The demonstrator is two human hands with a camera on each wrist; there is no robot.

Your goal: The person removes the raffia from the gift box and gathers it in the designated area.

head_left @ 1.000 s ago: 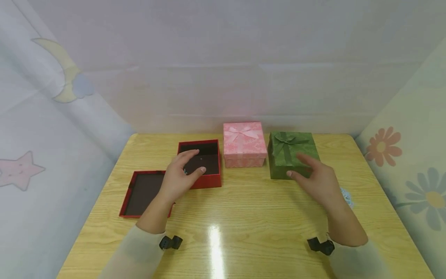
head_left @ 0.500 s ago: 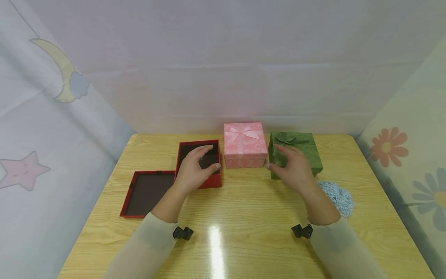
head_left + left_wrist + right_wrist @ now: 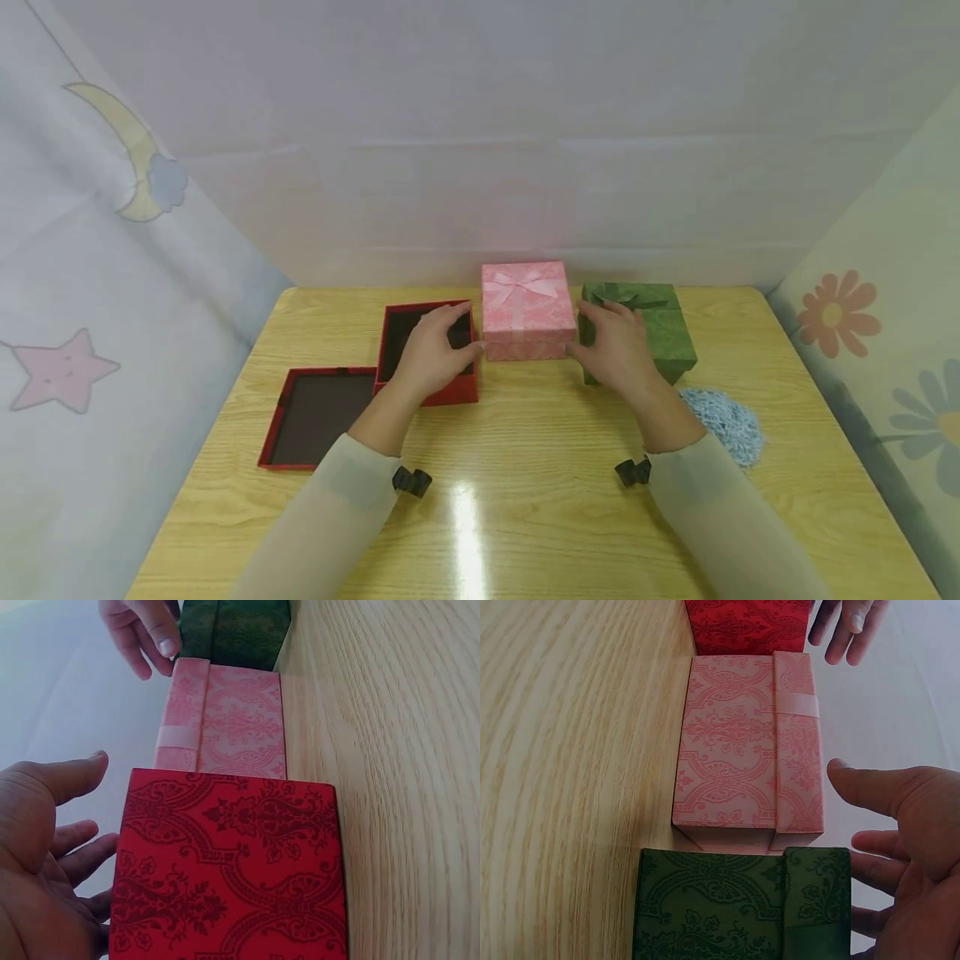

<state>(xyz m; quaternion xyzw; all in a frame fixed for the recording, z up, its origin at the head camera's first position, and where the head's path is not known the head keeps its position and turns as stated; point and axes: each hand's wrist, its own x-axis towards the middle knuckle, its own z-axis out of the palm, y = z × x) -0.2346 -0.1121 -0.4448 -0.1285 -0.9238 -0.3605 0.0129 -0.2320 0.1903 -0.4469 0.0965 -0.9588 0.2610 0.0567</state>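
Observation:
A pink gift box (image 3: pixel 528 312) with a ribbon bow on its lid stands between my two hands in the head view. My left hand (image 3: pixel 437 354) is over the open red box (image 3: pixel 457 390), its thumb and forefinger reaching toward the pink box's left side. On the other side, my right hand (image 3: pixel 617 348) is in front of the lidded green gift box (image 3: pixel 671 325), thumb and fingers spread toward the pink box. In the right wrist view, a gap shows between the right thumb (image 3: pixel 870 787) and the pink box. Neither hand holds anything.
The red box's lid (image 3: pixel 322 421) lies inside up at the left of the wooden table (image 3: pixel 525 467). A bundle of light blue shredded paper (image 3: pixel 726 427) lies right of the right wrist. A fabric backdrop (image 3: pixel 450 200) rises behind the boxes.
Both hands have moved inward, toward the pink box's sides, from over the red box and the green box. The blue shredded paper has come into fuller view. The boxes stay put.

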